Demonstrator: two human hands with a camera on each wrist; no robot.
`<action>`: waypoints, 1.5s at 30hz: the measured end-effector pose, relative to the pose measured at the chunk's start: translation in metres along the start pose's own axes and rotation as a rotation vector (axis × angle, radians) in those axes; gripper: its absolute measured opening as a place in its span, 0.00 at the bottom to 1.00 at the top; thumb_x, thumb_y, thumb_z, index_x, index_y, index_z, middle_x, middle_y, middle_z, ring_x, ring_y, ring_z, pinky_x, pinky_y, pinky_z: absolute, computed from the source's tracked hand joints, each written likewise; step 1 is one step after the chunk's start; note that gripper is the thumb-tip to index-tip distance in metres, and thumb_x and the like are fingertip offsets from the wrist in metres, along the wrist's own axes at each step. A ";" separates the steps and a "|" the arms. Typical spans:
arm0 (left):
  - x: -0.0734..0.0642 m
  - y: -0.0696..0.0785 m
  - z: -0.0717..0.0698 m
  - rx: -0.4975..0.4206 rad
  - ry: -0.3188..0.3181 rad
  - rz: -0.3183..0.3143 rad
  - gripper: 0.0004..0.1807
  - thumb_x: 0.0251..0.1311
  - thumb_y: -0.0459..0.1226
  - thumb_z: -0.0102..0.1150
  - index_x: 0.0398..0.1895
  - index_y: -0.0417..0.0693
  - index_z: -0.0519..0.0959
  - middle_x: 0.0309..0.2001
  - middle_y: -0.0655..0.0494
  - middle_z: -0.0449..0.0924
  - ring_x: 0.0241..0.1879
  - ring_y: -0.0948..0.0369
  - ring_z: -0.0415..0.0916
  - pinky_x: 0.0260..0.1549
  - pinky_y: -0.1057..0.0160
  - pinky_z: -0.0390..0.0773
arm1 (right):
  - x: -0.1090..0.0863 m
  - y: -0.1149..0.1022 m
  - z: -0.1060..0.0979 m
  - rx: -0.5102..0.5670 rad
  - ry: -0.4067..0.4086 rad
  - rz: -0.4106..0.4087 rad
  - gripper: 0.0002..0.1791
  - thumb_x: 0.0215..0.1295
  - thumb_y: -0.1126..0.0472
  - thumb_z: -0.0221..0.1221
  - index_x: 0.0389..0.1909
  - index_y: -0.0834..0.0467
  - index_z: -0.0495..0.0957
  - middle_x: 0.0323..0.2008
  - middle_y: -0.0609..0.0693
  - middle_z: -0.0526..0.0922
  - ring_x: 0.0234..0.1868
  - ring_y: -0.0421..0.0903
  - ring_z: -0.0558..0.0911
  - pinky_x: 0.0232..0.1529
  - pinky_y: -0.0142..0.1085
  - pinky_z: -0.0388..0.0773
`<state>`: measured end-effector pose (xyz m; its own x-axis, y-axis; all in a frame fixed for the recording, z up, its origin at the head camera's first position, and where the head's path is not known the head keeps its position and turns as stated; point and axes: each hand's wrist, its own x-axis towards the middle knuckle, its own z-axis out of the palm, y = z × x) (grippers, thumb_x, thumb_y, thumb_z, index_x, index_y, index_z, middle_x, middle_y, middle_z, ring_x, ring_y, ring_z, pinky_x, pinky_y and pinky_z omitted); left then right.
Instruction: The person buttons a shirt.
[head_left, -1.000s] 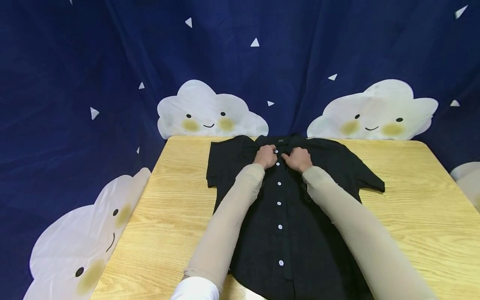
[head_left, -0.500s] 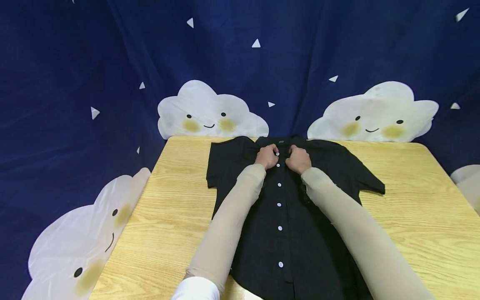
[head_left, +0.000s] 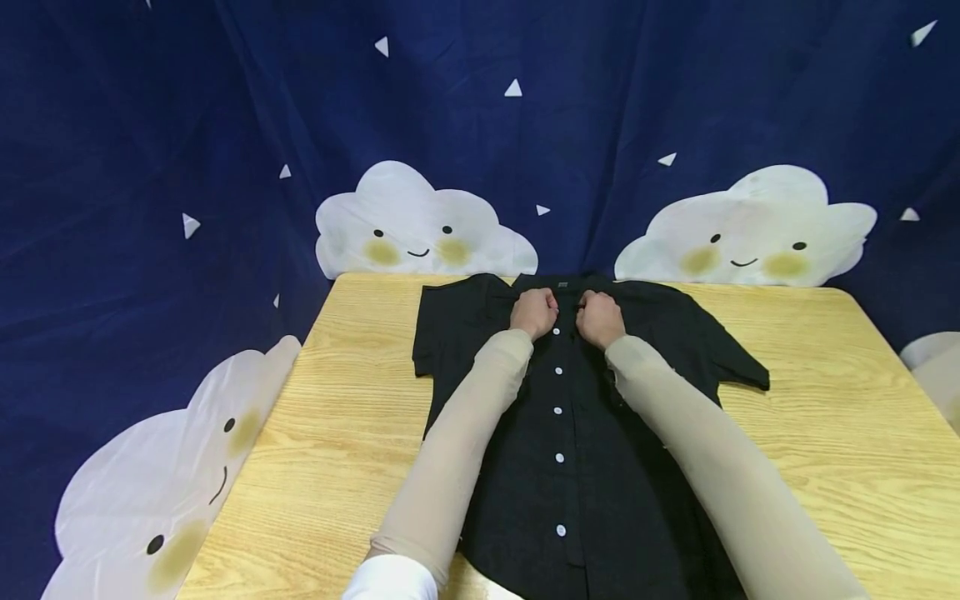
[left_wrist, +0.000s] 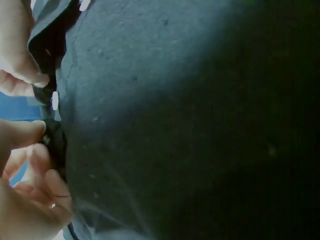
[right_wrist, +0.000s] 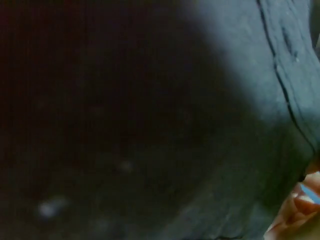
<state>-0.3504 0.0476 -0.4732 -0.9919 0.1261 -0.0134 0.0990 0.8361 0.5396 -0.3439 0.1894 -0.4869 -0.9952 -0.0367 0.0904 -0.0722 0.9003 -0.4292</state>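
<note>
A black short-sleeved shirt (head_left: 637, 467) lies spread front up, with white buttons (head_left: 558, 411) running down its front. Near the collar (head_left: 562, 285), my left hand (head_left: 534, 313) pinches the button-side front edge. In the left wrist view, that left hand (left_wrist: 32, 195) has bunched black cloth between thumb and fingers, beside a white button (left_wrist: 55, 100). My right hand (head_left: 600, 319) grips the opposite front edge, a small gap from the left. A buttonhole (right_wrist: 289, 41) shows on the shirt's edge strip in the right wrist view. The topmost button is hidden in the head view.
The shirt rests on a light wood table (head_left: 337, 417), its collar at the far edge. Behind and to the left hangs a dark blue curtain (head_left: 450, 100) with white cloud prints (head_left: 420, 217).
My right hand has shifted slightly right, away from the left, and its extended thumb has drawn in. The top button, visible earlier beside my left hand, is now covered.
</note>
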 end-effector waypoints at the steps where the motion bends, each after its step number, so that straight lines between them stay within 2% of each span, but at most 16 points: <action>1: 0.000 0.000 0.001 0.001 0.003 0.014 0.06 0.62 0.38 0.58 0.27 0.53 0.75 0.32 0.58 0.74 0.31 0.59 0.73 0.33 0.63 0.72 | 0.000 0.001 0.000 -0.009 -0.014 -0.009 0.13 0.61 0.67 0.48 0.43 0.68 0.75 0.42 0.66 0.75 0.45 0.64 0.76 0.49 0.53 0.70; 3: -0.001 -0.001 0.001 0.005 0.011 0.051 0.06 0.62 0.37 0.57 0.27 0.54 0.75 0.34 0.58 0.71 0.32 0.60 0.71 0.33 0.64 0.71 | -0.001 0.001 -0.002 -0.011 -0.014 -0.027 0.15 0.59 0.68 0.48 0.45 0.69 0.76 0.43 0.66 0.75 0.46 0.64 0.76 0.50 0.53 0.70; 5: -0.001 -0.002 0.000 0.018 0.022 0.085 0.06 0.62 0.37 0.57 0.27 0.54 0.75 0.35 0.58 0.69 0.32 0.60 0.70 0.33 0.64 0.70 | -0.001 0.001 -0.003 -0.004 0.020 -0.038 0.16 0.59 0.67 0.48 0.45 0.69 0.76 0.43 0.66 0.75 0.45 0.64 0.76 0.49 0.54 0.70; 10: 0.000 -0.003 -0.003 0.033 0.073 0.133 0.05 0.63 0.38 0.56 0.29 0.54 0.75 0.34 0.59 0.72 0.32 0.61 0.72 0.33 0.64 0.71 | 0.001 -0.001 -0.005 0.037 0.107 -0.038 0.14 0.64 0.63 0.48 0.43 0.68 0.76 0.41 0.64 0.74 0.42 0.64 0.76 0.47 0.54 0.71; 13: 0.001 -0.003 -0.001 0.021 0.097 0.135 0.05 0.64 0.38 0.55 0.29 0.55 0.74 0.32 0.61 0.74 0.29 0.61 0.73 0.30 0.64 0.71 | 0.001 -0.002 -0.004 0.059 0.080 -0.041 0.15 0.67 0.62 0.47 0.45 0.69 0.74 0.42 0.64 0.73 0.44 0.63 0.75 0.49 0.54 0.70; 17: 0.000 -0.003 0.004 0.023 0.097 0.127 0.06 0.66 0.39 0.54 0.30 0.55 0.72 0.30 0.61 0.75 0.26 0.61 0.73 0.27 0.64 0.71 | 0.001 -0.004 0.000 0.077 0.020 -0.044 0.16 0.70 0.62 0.46 0.48 0.71 0.73 0.45 0.65 0.72 0.48 0.62 0.74 0.52 0.53 0.69; 24: 0.000 -0.004 0.012 0.062 0.080 0.090 0.04 0.67 0.40 0.53 0.33 0.54 0.73 0.31 0.59 0.77 0.28 0.61 0.75 0.29 0.63 0.73 | -0.001 -0.008 0.008 0.140 -0.001 -0.042 0.16 0.70 0.61 0.47 0.46 0.71 0.73 0.46 0.65 0.74 0.50 0.61 0.74 0.53 0.52 0.68; 30: 0.002 -0.006 0.019 0.078 0.015 0.035 0.04 0.67 0.41 0.54 0.35 0.54 0.76 0.36 0.59 0.80 0.35 0.60 0.78 0.36 0.63 0.75 | -0.001 -0.009 0.013 0.167 -0.064 -0.011 0.13 0.68 0.61 0.51 0.42 0.68 0.77 0.42 0.62 0.80 0.45 0.58 0.77 0.49 0.48 0.71; 35: 0.006 -0.005 0.016 0.063 -0.064 0.020 0.05 0.67 0.40 0.53 0.37 0.51 0.78 0.39 0.58 0.79 0.39 0.59 0.78 0.41 0.64 0.74 | 0.000 -0.010 0.012 0.200 -0.084 0.022 0.13 0.67 0.61 0.52 0.41 0.68 0.79 0.41 0.62 0.82 0.43 0.58 0.78 0.47 0.47 0.73; 41: 0.010 0.001 0.009 0.091 -0.151 0.021 0.04 0.65 0.38 0.54 0.35 0.51 0.79 0.37 0.58 0.79 0.37 0.60 0.76 0.40 0.64 0.73 | 0.002 -0.012 0.006 0.244 -0.131 0.084 0.14 0.66 0.59 0.54 0.39 0.67 0.80 0.42 0.61 0.82 0.42 0.56 0.78 0.45 0.43 0.73; 45: 0.010 0.003 0.008 0.095 -0.162 -0.010 0.05 0.65 0.38 0.54 0.36 0.51 0.80 0.38 0.58 0.79 0.36 0.60 0.76 0.38 0.64 0.74 | 0.003 -0.012 0.005 0.335 -0.162 0.134 0.13 0.65 0.60 0.56 0.40 0.68 0.80 0.45 0.61 0.80 0.41 0.53 0.77 0.42 0.38 0.72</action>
<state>-0.3598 0.0561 -0.4784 -0.9679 0.1954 -0.1582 0.1037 0.8835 0.4568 -0.3461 0.1767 -0.4858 -0.9928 -0.0205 -0.1176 0.0682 0.7113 -0.6995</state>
